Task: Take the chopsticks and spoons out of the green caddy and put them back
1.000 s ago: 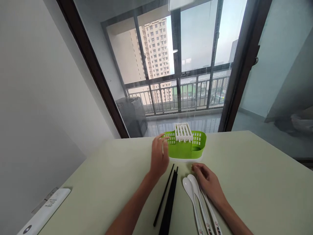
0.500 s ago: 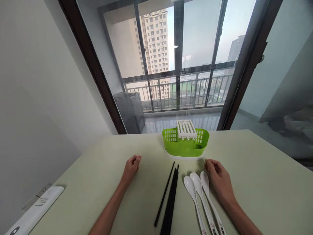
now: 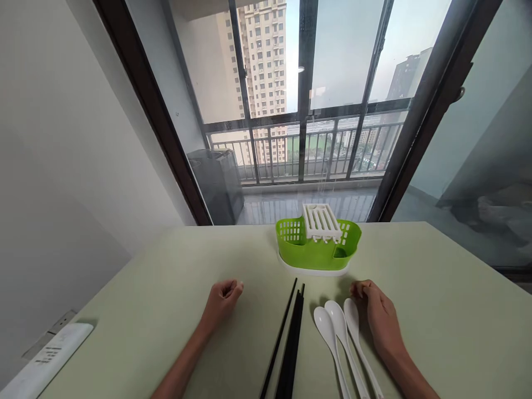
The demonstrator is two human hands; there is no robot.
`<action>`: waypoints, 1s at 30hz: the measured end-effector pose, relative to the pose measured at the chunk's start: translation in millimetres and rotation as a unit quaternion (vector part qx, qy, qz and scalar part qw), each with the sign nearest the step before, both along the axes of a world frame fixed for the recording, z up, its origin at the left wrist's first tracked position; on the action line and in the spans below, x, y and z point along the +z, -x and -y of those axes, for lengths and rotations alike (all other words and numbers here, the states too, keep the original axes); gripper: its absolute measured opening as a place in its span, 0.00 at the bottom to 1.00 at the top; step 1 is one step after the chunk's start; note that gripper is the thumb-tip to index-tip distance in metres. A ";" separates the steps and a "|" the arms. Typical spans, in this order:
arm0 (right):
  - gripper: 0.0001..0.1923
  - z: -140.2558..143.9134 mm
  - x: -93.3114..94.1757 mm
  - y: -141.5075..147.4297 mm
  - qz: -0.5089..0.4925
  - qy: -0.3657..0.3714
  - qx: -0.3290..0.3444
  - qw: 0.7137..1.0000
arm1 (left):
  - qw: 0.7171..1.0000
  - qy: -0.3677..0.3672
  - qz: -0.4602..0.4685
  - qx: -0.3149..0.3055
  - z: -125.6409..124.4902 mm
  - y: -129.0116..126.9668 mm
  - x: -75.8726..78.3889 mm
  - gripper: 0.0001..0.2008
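Note:
My left hand (image 3: 223, 300) rests on the table left of the chopsticks, its fingers curled closed with nothing visible in them. A single black chopstick (image 3: 280, 333) lies slightly apart from a bunch of black chopsticks (image 3: 292, 343). Three white long-handled spoons (image 3: 325, 322) lie side by side to the right, bowls pointing away from me. Just right of the rightmost spoon is my right hand (image 3: 379, 315), closed with no object showing; its fingertips are partly hidden. Beyond both hands stands a green utensil basket (image 3: 310, 256) with a white slatted piece (image 3: 322, 221) across its top.
The pale green table (image 3: 449, 310) ends in front of a glass door with a dark frame (image 3: 149, 116). A long white power strip (image 3: 54, 354) lies at the table's left edge, near the wall. A grey cabinet-like box (image 3: 218, 185) stands behind the glass.
The view has shifted slightly, so the chopsticks, spoons and hands sit a little lower in the picture. Both hands stay closed on either side of the utensils. Nothing has been picked up.

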State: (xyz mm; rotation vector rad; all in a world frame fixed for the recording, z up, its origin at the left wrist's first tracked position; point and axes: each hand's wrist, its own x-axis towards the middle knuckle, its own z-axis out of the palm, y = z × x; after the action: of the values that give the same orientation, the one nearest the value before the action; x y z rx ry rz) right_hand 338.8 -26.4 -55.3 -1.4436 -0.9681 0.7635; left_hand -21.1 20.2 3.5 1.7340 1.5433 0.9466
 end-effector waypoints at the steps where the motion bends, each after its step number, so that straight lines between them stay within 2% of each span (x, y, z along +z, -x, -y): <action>1: 0.16 0.3 0.2 0.3 0.000 0.002 0.002 1.000 | 1.000 -0.003 -0.002 0.003 1.3 -0.1 0.4 0.24; 10: 0.17 2.8 7.6 6.4 0.018 0.008 0.005 1.000 | 0.999 -0.001 -0.025 0.026 5.1 0.8 0.0 0.25; 16: 0.17 3.9 5.8 8.1 0.017 0.007 0.011 1.000 | 0.998 -0.011 -0.031 0.058 4.9 1.7 -3.8 0.26; 30: 0.15 0.6 0.9 10.0 -0.021 -0.003 -0.002 1.000 | 0.996 -0.005 -0.077 0.044 5.4 3.0 -8.2 0.24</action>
State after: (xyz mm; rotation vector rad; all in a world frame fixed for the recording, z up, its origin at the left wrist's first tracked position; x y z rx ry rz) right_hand 328.7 -27.0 -54.4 -1.4180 -0.9357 0.7841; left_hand -24.1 14.8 -4.7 1.7936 1.7284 0.8824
